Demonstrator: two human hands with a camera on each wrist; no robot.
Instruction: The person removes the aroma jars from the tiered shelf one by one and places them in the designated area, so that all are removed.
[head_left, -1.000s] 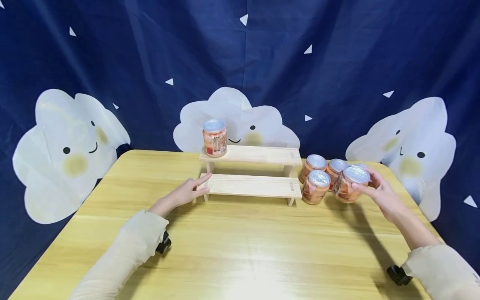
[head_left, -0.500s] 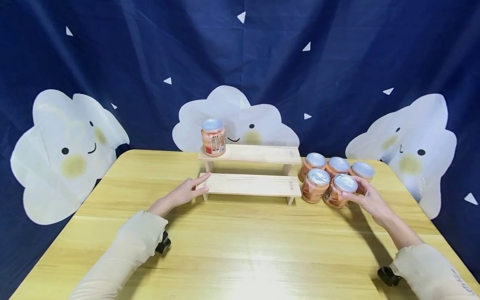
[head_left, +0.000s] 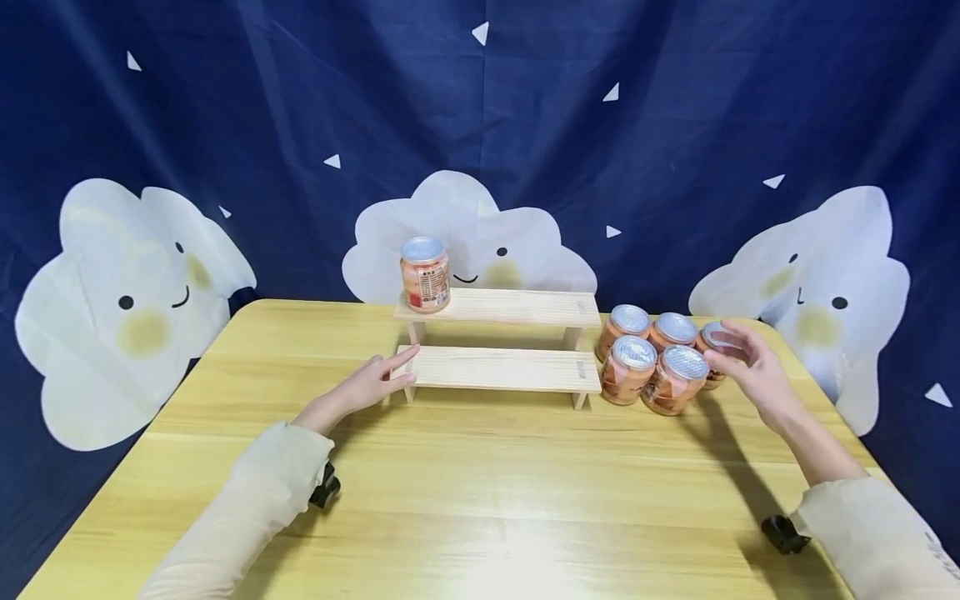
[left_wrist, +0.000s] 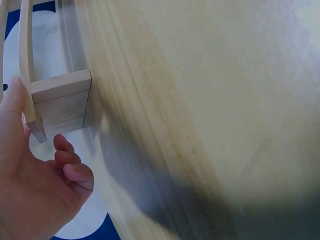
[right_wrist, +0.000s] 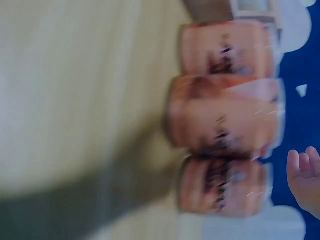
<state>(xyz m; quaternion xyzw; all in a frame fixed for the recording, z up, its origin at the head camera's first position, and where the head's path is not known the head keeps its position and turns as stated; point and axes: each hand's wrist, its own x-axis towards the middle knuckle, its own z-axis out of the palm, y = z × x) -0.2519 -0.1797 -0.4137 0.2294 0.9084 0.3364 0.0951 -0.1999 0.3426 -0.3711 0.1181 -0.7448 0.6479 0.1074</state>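
My left hand (head_left: 367,383) holds the left end of the lower step of a two-tier wooden shelf (head_left: 495,368), index finger and thumb at its corners. In the left wrist view, the other fingers (left_wrist: 70,160) curl beside the shelf's leg (left_wrist: 62,95). My right hand (head_left: 757,375) is raised, fingers spread, beside the rear right can (head_left: 712,379), and it overlaps that can's silver lid in the head view. The front right can (head_left: 671,387) stands upright just left of the hand. In the right wrist view, the fingers (right_wrist: 305,165) appear apart from the orange cans (right_wrist: 222,115).
Several matching cans (head_left: 628,379) stand grouped against the shelf's right end. One more can (head_left: 426,279) stands at the left of the upper step (head_left: 517,307). A blue curtain (head_left: 660,125) with cloud prints hangs behind the wooden table (head_left: 450,483).
My right hand has set its can down at the front right of the group, let go and moved right and back to the rear right can. My left hand has stayed on the shelf.
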